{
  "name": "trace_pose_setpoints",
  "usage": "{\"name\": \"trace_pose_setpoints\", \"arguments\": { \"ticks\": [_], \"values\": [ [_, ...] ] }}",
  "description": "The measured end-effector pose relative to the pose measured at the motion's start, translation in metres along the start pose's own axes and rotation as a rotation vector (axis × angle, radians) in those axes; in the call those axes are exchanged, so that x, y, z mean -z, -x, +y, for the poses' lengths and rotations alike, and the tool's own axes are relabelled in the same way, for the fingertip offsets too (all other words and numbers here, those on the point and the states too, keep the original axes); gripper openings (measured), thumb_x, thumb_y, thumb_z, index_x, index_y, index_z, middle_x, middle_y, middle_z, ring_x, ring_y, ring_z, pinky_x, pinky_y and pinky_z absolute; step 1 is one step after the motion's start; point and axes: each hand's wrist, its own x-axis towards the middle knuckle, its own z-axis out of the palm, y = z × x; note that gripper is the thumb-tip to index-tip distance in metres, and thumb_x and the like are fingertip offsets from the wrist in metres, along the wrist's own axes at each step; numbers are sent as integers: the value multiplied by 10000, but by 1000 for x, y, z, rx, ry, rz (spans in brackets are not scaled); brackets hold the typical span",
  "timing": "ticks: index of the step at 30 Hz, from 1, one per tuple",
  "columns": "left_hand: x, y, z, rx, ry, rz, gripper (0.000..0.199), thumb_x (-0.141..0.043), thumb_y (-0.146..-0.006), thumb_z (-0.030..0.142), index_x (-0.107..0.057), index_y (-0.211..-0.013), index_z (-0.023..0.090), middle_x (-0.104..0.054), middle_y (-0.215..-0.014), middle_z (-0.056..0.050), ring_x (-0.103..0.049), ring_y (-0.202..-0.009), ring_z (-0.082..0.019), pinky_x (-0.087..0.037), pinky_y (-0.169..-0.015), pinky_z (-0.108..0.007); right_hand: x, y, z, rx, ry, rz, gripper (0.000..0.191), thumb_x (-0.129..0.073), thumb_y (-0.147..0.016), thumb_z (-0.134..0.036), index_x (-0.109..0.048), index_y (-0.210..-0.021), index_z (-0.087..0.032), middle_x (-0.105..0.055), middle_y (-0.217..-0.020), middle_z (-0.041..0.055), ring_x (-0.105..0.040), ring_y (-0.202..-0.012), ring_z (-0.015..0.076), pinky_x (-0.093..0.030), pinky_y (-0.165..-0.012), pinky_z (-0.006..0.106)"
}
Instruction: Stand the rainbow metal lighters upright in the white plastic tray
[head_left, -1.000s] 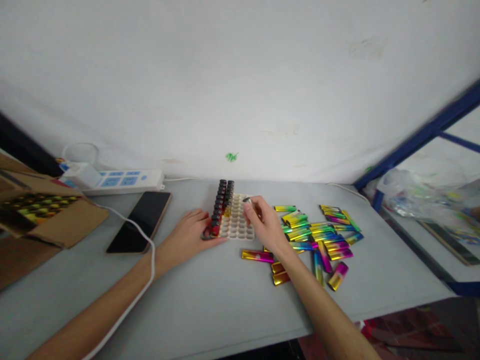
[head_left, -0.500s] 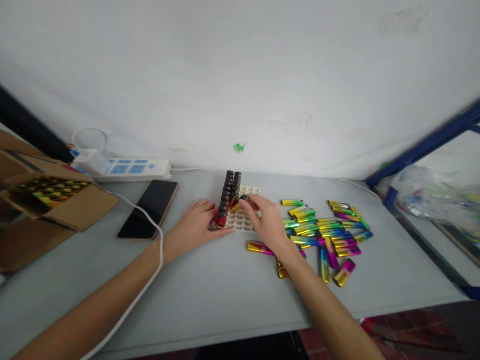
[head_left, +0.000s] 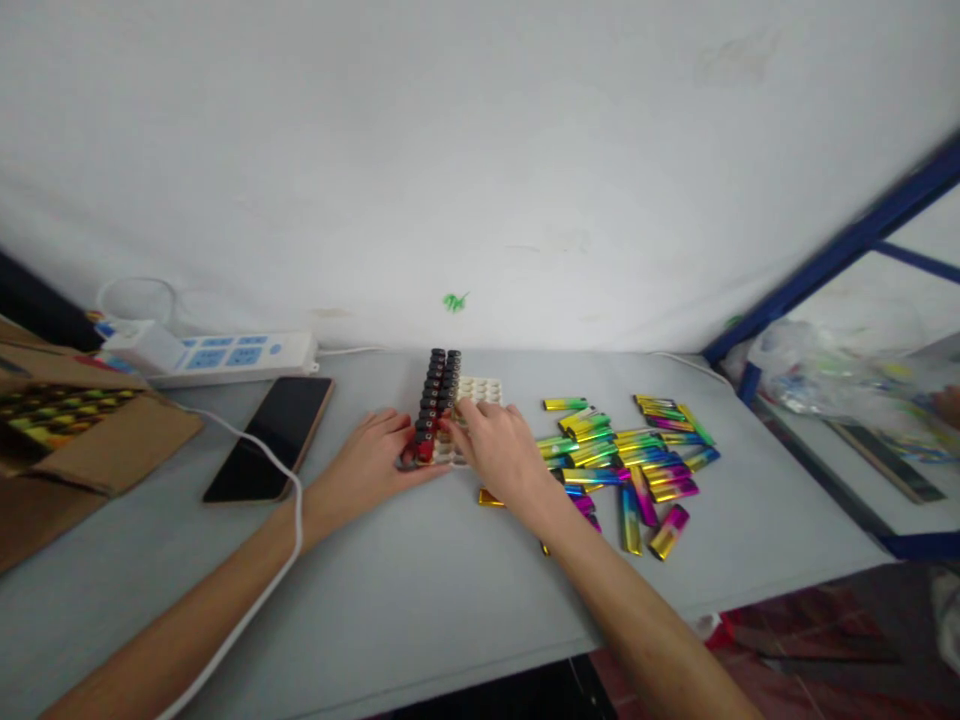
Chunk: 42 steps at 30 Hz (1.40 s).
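Lowered narrowed right hand (head_left: 499, 450) to black-topped red upright pieces (head_left: 429, 405) in white holed plastic tray (head_left: 484, 390), apparently seating another; could not tell its hold; kept left hand (head_left: 371, 455) spread alongside

Head cam is sitting above & behind L hand (head_left: 371, 455) & R hand (head_left: 499, 450), aiming fwd/down. Upper half of FOV is facing wall (head_left: 480, 170) just beyond tabletop (head_left: 420, 590), which lower half is covering. Hands are showing near ctr, mid-range. Wide FOV is reaching carton (head_left: 154, 440) at L edge & blue frame (head_left: 885, 222) at R edge
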Motion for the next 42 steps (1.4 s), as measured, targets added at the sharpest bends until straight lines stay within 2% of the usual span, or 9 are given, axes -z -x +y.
{"name": "trace_pose_setpoints", "arguments": {
  "ticks": [3, 6, 11, 15, 20, 25, 33, 37, 42],
  "values": [
    [1, -1, 0, -5, 8, 19, 531, -644, -927, 726, -603, -705, 245, -688, -814, -63, -623, -850, -278, -481, -837, -420, 1, 5, 5, 19, -35, 15, 302, -544, -1124, -450, -685, -1134, -183, -799, -1050, 140, -739, -944, 265, -486, -875, 360],
    [1, -2, -2, 2, 33, 36, 546, -613, -927, 742, -621, -700, 247, -709, -829, -71, -635, -861, -282, -491, -841, -422, 11, 9, 30, -10, -138, 91, 302, -539, -1127, -448, -701, -1105, -194, -794, -967, 87, -717, -829, 216, -462, -796, 312],
    [0, -4, -7, -22, 34, 38, 626, -575, -908, 800, -514, -585, 266, -644, -720, -63, -616, -777, -287, -479, -770, -432, 41, 18, 112, -382, -72, 262, 272, -583, -1102, -402, -727, -1123, -173, -783, -910, 86, -717, -852, 232, -462, -807, 315],
    [0, -6, -8, -26, 23, 58, 605, -588, -898, 784, -512, -582, 274, -634, -705, -64, -607, -730, -287, -460, -716, -426, 49, 37, 151, -528, 127, 147, 422, -638, -1056, -520, -741, -1186, -131, -767, -1134, 197, -715, -1082, 319, -489, -945, 386],
    [0, -6, -7, -31, 39, 87, 597, -602, -889, 785, -512, -593, 274, -620, -678, -50, -596, -710, -272, -438, -693, -408, 35, 51, 143, -492, 183, 62, 596, -634, -999, -679, -700, -1309, -175, -734, -1245, 191, -677, -1205, 376, -488, -1027, 465],
    [0, -6, -6, -20, 56, 60, 596, -616, -882, 794, -540, -614, 267, -635, -710, -54, -598, -720, -273, -446, -717, -410, 26, 43, 146, -476, 56, 87, 555, -714, -992, -514, -629, -1441, -198, -731, -1222, 159, -699, -1152, 313, -500, -1016, 419],
    [-1, -5, -4, -3, 47, 38, 579, -622, -895, 762, -552, -621, 256, -637, -741, -58, -622, -787, -284, -465, -771, -415, 13, 26, 156, -415, -431, 380, 519, -749, -857, -278, -668, -1359, -176, -725, -1186, 125, -737, -870, 210, -601, -908, 405],
    [0, -4, -3, -1, 30, 6, 595, -589, -915, 781, -571, -649, 249, -645, -760, -59, -624, -807, -279, -468, -791, -415, 16, 18, 144, -344, -764, 532, 536, -770, -813, -403, -678, -1302, -204, -730, -1287, 127, -759, -928, 218, -629, -860, 394],
    [2, -4, -2, 1, 34, 26, 594, -608, -904, 776, -563, -629, 251, -638, -752, -56, -612, -793, -270, -458, -768, -401, 28, 3, 109, -314, -1151, 441, 576, -927, -682, -482, -745, -1146, -193, -796, -1040, 73, -751, -954, 239, -606, -876, 379]
  ]
}}
